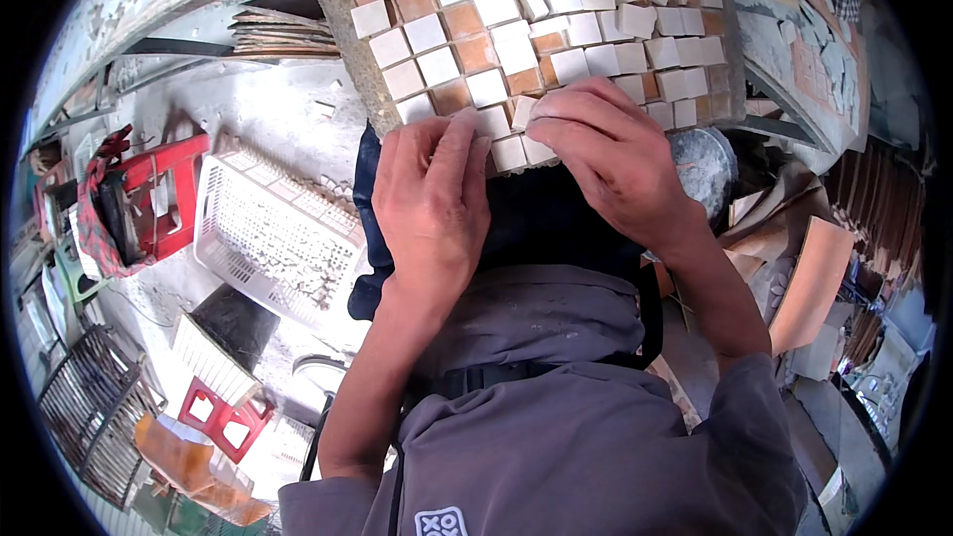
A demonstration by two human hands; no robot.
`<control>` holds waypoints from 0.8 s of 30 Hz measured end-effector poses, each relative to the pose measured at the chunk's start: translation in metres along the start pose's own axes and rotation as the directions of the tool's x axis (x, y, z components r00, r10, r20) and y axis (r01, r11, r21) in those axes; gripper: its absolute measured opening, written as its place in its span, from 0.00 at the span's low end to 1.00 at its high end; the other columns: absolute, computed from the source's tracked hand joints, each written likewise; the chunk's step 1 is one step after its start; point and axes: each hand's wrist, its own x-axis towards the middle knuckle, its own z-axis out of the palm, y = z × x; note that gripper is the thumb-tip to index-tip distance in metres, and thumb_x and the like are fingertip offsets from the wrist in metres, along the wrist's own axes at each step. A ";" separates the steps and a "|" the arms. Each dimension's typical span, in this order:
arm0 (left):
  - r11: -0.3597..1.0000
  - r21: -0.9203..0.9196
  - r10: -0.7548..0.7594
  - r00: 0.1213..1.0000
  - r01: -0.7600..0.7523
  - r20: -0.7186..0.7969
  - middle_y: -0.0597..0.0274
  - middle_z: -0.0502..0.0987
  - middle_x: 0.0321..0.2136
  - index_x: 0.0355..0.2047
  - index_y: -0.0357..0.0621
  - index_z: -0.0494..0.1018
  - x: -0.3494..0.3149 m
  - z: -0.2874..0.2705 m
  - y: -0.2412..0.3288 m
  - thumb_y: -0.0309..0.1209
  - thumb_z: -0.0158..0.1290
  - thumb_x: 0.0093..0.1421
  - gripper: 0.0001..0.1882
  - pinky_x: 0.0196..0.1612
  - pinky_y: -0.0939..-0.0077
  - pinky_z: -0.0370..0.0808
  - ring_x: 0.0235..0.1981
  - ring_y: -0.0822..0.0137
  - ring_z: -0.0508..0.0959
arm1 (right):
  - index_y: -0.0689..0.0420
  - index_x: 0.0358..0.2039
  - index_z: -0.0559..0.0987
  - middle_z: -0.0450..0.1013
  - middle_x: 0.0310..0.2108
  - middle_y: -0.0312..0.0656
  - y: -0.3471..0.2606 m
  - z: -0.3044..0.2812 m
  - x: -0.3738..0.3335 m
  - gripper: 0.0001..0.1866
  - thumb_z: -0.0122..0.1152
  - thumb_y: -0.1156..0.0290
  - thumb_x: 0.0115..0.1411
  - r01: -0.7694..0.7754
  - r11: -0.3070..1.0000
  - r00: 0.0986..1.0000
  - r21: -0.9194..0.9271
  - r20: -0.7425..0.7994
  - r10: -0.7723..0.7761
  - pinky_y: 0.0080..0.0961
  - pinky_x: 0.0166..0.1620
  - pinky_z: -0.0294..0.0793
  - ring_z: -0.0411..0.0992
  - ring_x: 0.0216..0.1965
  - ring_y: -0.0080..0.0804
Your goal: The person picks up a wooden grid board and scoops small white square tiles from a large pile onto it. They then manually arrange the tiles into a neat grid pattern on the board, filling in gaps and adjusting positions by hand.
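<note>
Small square white tiles [486, 87] sit in rows on a board with a worn grey rim [349, 50], with brown-orange squares [475, 52] showing between them. At the board's near edge, my right hand [617, 154] pinches a small white tile [522, 113], which is tilted among its neighbours. My left hand [432, 189] is beside it, fingers bent and drawn together against a flat tile [491, 123] in the nearest rows. Whatever its fingertips may grip is hidden. Farther up the board, several loose tiles [635, 18] lie askew on top of others.
A white plastic basket [278, 228] with tile chips stands on the floor at left, beside a red stool [174, 194]. Thin stacked boards [283, 32] lie beyond. At right are a round grey metal container [705, 169], an orange-brown panel [812, 283] and a bench with shards [829, 69].
</note>
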 end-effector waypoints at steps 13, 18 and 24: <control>0.985 0.116 0.126 0.992 -0.125 0.000 0.61 0.76 0.29 0.47 0.38 0.83 -0.003 0.006 -0.001 0.22 0.66 0.56 0.17 0.34 0.63 0.76 0.30 0.57 0.77 | 0.64 0.38 0.83 0.80 0.43 0.45 0.001 -0.004 0.001 0.13 0.65 0.90 0.52 -0.038 0.999 0.994 0.012 0.105 0.036 0.35 0.45 0.79 0.77 0.44 0.45; 0.991 0.064 0.119 0.993 -0.117 -0.028 0.58 0.80 0.31 0.50 0.42 0.82 -0.005 0.012 -0.002 0.22 0.67 0.57 0.19 0.37 0.64 0.78 0.32 0.56 0.80 | 0.62 0.37 0.82 0.78 0.40 0.43 0.001 -0.001 0.000 0.11 0.63 0.85 0.53 -0.019 0.999 0.998 -0.033 0.054 0.021 0.38 0.45 0.79 0.76 0.43 0.45; 0.995 -0.055 -0.081 0.997 0.080 0.000 0.52 0.78 0.32 0.49 0.39 0.81 0.013 -0.008 -0.002 0.21 0.62 0.62 0.14 0.38 0.59 0.78 0.32 0.50 0.79 | 0.63 0.41 0.83 0.79 0.42 0.48 -0.002 -0.006 -0.001 0.13 0.65 0.88 0.54 -0.078 0.997 0.996 0.010 -0.046 0.079 0.36 0.46 0.79 0.78 0.42 0.47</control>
